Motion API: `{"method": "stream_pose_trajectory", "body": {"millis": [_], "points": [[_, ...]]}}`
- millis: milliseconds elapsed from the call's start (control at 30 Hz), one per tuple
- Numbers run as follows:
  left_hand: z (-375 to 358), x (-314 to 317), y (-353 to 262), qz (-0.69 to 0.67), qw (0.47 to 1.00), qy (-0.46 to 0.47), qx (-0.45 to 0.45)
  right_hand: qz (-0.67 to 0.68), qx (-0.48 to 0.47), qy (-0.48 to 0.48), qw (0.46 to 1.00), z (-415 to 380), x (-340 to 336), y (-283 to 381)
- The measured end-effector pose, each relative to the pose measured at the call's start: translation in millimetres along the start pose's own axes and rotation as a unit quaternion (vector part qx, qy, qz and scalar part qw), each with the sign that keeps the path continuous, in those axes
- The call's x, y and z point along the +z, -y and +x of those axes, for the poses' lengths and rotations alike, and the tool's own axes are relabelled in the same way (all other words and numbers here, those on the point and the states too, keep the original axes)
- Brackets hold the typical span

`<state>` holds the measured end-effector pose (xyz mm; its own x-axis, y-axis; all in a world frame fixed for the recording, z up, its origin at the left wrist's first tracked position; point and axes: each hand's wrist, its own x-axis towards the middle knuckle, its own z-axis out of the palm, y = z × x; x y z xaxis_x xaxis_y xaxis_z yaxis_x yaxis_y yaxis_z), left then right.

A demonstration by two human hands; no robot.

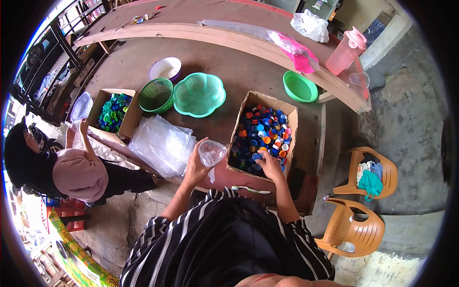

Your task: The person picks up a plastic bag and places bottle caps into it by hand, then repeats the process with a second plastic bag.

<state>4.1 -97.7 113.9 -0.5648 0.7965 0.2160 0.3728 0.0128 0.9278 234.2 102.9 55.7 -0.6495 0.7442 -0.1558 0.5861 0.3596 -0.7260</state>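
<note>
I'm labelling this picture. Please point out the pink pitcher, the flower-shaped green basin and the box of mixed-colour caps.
Pink pitcher (pixel 340 57), head view: on its body.
Flower-shaped green basin (pixel 198 95), head view: on its inner bottom.
Box of mixed-colour caps (pixel 293 119), head view: on its right wall.

A pink pitcher stands upright — near a white bag.

Single view, head-worn, wide round field, straight edges bowed. Lens above the wearer's striped clothing, at the near edge of the bench, facing forward and down. Left hand and right hand close, mid-frame; far edge of bench farther off, toward top. Sideways reach: another person left, orange chairs right
</note>
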Motion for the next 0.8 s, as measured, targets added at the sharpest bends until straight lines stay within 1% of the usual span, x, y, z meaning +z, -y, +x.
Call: {"method": "stream_pose_trajectory", "body": {"millis": [67,100,200,267,333,367,467,567,667,700,800], "points": [[0,0,-2,0.000,1.000,-0.002,0.012,-0.065,-0.081,-0.062,0.993,7,9,-16],[0,1,-2,-0.001,1.000,0.000,0.013,-0.096,-0.121,-0.094,0.984,7,9,-11],[1,0,-1,-0.003,1.000,0.005,0.013,-0.157,-0.096,-0.059,0.981,18,12,11],[1,0,-3,-0.003,1.000,0.006,0.008,-0.172,-0.119,-0.080,0.975,33,28,21],[2,-1,-1,-0.005,1.000,0.002,0.010,-0.156,-0.173,-0.090,0.968,50,43,25],[2,-1,0,-0.006,1.000,0.001,0.010,-0.161,-0.215,-0.112,0.957,53,49,27],[1,-4,1,-0.010,1.000,-0.004,0.002,-0.258,-0.244,-0.073,0.932,61,70,11],[0,-6,3,-0.004,1.000,-0.009,0.000,-0.226,-0.205,-0.017,0.952,62,62,16],[-1,-6,5,-0.001,1.000,-0.002,-0.014,-0.178,-0.168,0.069,0.967,54,42,14],[0,-5,5,-0.002,1.000,0.000,-0.019,-0.161,-0.177,0.071,0.968,52,36,11],[6,-1,7,-0.002,1.000,0.008,-0.015,-0.067,-0.147,0.030,0.987,44,15,3]]}}
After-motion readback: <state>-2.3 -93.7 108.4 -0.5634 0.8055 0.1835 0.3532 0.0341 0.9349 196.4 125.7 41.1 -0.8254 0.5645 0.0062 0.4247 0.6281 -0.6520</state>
